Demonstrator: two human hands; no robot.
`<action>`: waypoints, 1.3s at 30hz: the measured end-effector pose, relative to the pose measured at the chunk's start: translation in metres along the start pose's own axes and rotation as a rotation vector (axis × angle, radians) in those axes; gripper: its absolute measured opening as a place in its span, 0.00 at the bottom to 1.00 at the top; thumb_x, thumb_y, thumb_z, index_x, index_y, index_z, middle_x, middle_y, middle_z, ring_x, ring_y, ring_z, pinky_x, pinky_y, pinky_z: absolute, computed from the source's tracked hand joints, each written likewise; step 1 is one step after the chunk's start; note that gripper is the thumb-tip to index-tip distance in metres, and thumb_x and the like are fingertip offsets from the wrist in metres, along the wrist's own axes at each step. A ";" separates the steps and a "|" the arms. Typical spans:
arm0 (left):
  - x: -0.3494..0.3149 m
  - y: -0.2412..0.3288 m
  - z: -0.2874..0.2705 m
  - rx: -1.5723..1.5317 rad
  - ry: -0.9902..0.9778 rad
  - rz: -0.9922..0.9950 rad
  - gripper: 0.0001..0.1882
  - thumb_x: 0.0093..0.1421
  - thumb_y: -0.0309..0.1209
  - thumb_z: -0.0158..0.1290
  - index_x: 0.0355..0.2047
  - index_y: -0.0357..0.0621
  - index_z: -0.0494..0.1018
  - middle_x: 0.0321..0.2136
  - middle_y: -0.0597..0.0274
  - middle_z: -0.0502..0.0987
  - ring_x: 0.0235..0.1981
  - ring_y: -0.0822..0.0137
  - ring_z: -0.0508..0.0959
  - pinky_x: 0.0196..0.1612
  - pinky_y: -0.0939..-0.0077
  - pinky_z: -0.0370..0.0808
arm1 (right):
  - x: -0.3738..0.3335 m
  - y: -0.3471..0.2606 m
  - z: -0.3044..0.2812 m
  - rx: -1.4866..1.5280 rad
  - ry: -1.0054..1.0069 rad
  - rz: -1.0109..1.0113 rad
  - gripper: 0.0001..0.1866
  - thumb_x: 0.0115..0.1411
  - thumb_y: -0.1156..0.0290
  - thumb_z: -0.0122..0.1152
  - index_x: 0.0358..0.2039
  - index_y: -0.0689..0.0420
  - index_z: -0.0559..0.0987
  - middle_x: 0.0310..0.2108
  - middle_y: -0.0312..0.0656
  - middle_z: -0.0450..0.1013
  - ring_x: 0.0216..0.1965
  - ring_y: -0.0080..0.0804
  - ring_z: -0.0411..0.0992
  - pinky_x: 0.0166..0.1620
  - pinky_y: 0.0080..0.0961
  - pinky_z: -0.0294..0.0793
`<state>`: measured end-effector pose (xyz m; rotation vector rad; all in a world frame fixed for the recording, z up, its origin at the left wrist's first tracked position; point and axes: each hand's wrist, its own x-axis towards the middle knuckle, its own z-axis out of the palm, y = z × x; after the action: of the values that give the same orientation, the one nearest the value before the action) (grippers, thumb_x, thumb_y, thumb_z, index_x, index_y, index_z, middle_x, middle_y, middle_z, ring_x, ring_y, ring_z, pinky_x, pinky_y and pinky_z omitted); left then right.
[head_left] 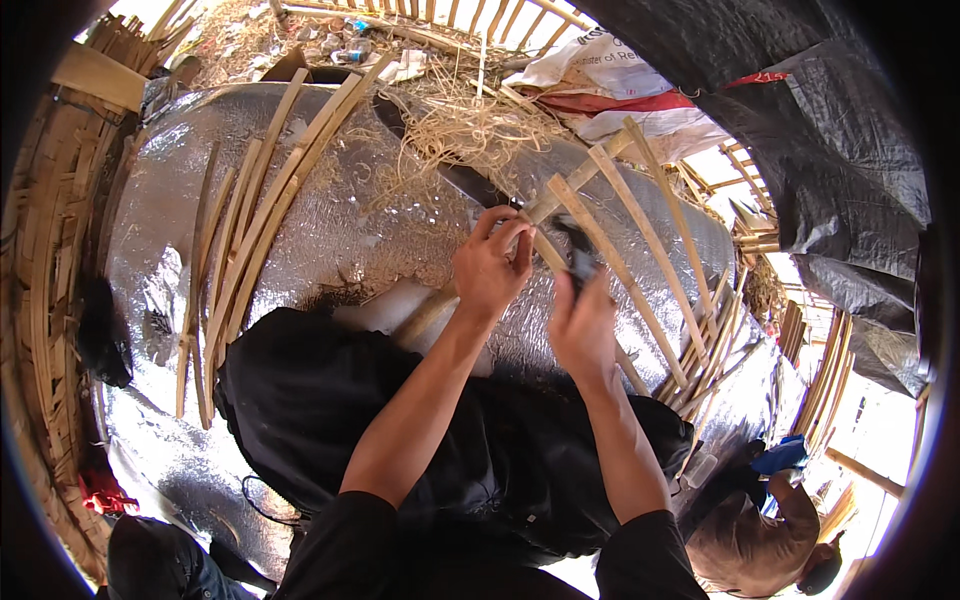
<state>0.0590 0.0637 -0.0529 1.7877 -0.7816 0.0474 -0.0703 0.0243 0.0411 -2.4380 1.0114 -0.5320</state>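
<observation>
1. Head view: the left hand [490, 265] pinches a pale split bamboo strip [470, 290] that lies slanted across the lap, over a silver foil-like ground sheet [330, 230].
2. The right hand [583, 325] is clenched on a dark-handled knife [578, 258], its tip touching the strip just beside the left fingers.
3. Judged from this, shaving goes best with the blade angled shallow and pushed away from the body (thumb clear of the edge), the strip braced firmly on the black cloth [320, 400].
4. More long bamboo slats [250, 230] lie to the left, well apart, with pale curled shavings [470, 130] beyond.
</observation>
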 end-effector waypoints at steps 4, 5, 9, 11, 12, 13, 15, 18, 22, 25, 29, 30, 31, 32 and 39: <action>0.005 -0.013 0.003 -0.008 0.061 0.040 0.04 0.60 0.31 0.67 0.34 0.52 0.82 0.41 0.68 0.82 0.24 0.60 0.84 0.27 0.65 0.81 | 0.015 -0.017 -0.011 0.021 -0.114 0.060 0.17 0.72 0.64 0.60 0.48 0.65 0.69 0.23 0.61 0.77 0.28 0.66 0.80 0.26 0.51 0.78; 0.004 -0.010 0.001 0.006 0.047 0.036 0.04 0.60 0.31 0.67 0.35 0.52 0.82 0.41 0.69 0.82 0.25 0.60 0.85 0.27 0.65 0.81 | 0.017 -0.024 -0.019 0.011 -0.012 0.003 0.17 0.72 0.66 0.60 0.50 0.65 0.69 0.23 0.61 0.77 0.29 0.65 0.81 0.27 0.50 0.79; 0.000 -0.002 0.002 0.018 0.019 -0.008 0.04 0.60 0.31 0.67 0.34 0.53 0.83 0.41 0.69 0.83 0.27 0.60 0.85 0.28 0.65 0.81 | 0.006 0.007 0.000 -0.008 -0.028 -0.052 0.19 0.72 0.67 0.59 0.51 0.70 0.68 0.23 0.61 0.77 0.26 0.65 0.80 0.25 0.50 0.78; 0.000 -0.004 0.000 -0.007 0.005 -0.012 0.04 0.60 0.30 0.67 0.34 0.52 0.83 0.41 0.68 0.83 0.29 0.59 0.86 0.30 0.65 0.81 | 0.007 0.007 0.002 -0.110 -0.217 0.019 0.17 0.73 0.67 0.59 0.48 0.70 0.69 0.22 0.60 0.76 0.26 0.64 0.80 0.24 0.49 0.76; -0.001 -0.002 -0.002 0.005 -0.004 -0.027 0.04 0.59 0.29 0.68 0.34 0.51 0.84 0.41 0.67 0.84 0.32 0.58 0.86 0.32 0.65 0.81 | 0.013 0.004 -0.005 -0.065 -0.149 0.006 0.17 0.73 0.66 0.59 0.47 0.70 0.69 0.22 0.59 0.76 0.25 0.63 0.80 0.24 0.49 0.76; 0.000 -0.002 -0.002 0.016 -0.013 -0.042 0.04 0.59 0.28 0.68 0.35 0.50 0.84 0.41 0.66 0.84 0.34 0.58 0.86 0.34 0.64 0.82 | 0.021 -0.001 -0.014 -0.018 -0.082 -0.006 0.16 0.73 0.66 0.59 0.46 0.69 0.69 0.21 0.59 0.76 0.25 0.63 0.80 0.24 0.49 0.75; -0.005 0.002 -0.006 0.008 -0.050 -0.087 0.04 0.59 0.28 0.68 0.35 0.49 0.84 0.42 0.64 0.84 0.34 0.57 0.86 0.34 0.64 0.82 | 0.018 -0.019 -0.034 0.134 -0.030 0.097 0.16 0.72 0.66 0.60 0.44 0.67 0.71 0.22 0.58 0.76 0.26 0.62 0.80 0.24 0.48 0.74; 0.002 -0.002 -0.003 -0.075 -0.031 -0.078 0.05 0.60 0.28 0.68 0.35 0.48 0.84 0.42 0.61 0.83 0.33 0.55 0.86 0.34 0.64 0.82 | 0.019 -0.014 -0.034 0.129 -0.068 0.102 0.15 0.72 0.66 0.61 0.45 0.66 0.71 0.24 0.59 0.77 0.27 0.63 0.80 0.25 0.48 0.75; 0.009 -0.002 -0.005 -0.083 -0.041 -0.062 0.04 0.61 0.29 0.67 0.36 0.50 0.83 0.42 0.63 0.83 0.33 0.56 0.86 0.33 0.64 0.81 | 0.008 0.003 -0.021 0.092 -0.108 0.071 0.13 0.72 0.66 0.60 0.46 0.64 0.72 0.26 0.61 0.78 0.31 0.65 0.80 0.28 0.50 0.76; 0.001 0.003 -0.009 -0.100 -0.061 -0.079 0.04 0.60 0.29 0.67 0.36 0.50 0.83 0.42 0.63 0.83 0.34 0.56 0.86 0.34 0.64 0.82 | 0.005 -0.001 -0.023 0.108 -0.176 0.140 0.13 0.73 0.67 0.59 0.45 0.64 0.73 0.26 0.61 0.78 0.32 0.65 0.80 0.28 0.50 0.76; 0.008 0.001 -0.008 -0.099 -0.051 -0.064 0.07 0.59 0.29 0.66 0.38 0.48 0.83 0.42 0.61 0.83 0.35 0.54 0.85 0.36 0.63 0.82 | 0.006 -0.004 -0.022 0.106 -0.152 0.146 0.13 0.73 0.67 0.59 0.46 0.65 0.73 0.27 0.61 0.78 0.33 0.65 0.80 0.28 0.49 0.76; 0.007 0.000 -0.008 -0.092 -0.050 -0.059 0.08 0.59 0.29 0.66 0.39 0.48 0.83 0.42 0.60 0.83 0.36 0.54 0.85 0.37 0.63 0.82 | 0.007 -0.004 -0.022 0.117 -0.159 0.160 0.13 0.73 0.67 0.59 0.46 0.65 0.73 0.27 0.62 0.78 0.33 0.66 0.80 0.28 0.49 0.76; 0.007 0.000 -0.008 -0.075 -0.049 -0.060 0.09 0.59 0.29 0.66 0.41 0.48 0.82 0.42 0.59 0.83 0.36 0.54 0.85 0.37 0.63 0.82 | 0.008 -0.004 -0.021 0.129 -0.166 0.174 0.13 0.73 0.67 0.59 0.46 0.65 0.73 0.27 0.62 0.78 0.33 0.66 0.80 0.28 0.49 0.76; 0.006 0.000 -0.008 -0.060 -0.052 -0.061 0.11 0.59 0.29 0.66 0.42 0.47 0.82 0.42 0.59 0.83 0.37 0.53 0.85 0.37 0.62 0.82 | 0.008 -0.003 -0.021 0.132 -0.167 0.178 0.13 0.73 0.67 0.59 0.46 0.65 0.72 0.27 0.62 0.78 0.33 0.66 0.80 0.28 0.49 0.76; 0.003 -0.006 -0.007 -0.050 -0.065 -0.040 0.15 0.59 0.29 0.67 0.46 0.46 0.81 0.44 0.57 0.83 0.38 0.52 0.86 0.39 0.62 0.83 | 0.006 0.004 -0.010 0.116 -0.150 0.187 0.15 0.72 0.66 0.60 0.49 0.66 0.72 0.28 0.63 0.78 0.33 0.67 0.80 0.30 0.50 0.77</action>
<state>0.0672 0.0691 -0.0544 1.7640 -0.7862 -0.0563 -0.0740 0.0150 0.0485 -2.2174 1.0993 -0.3302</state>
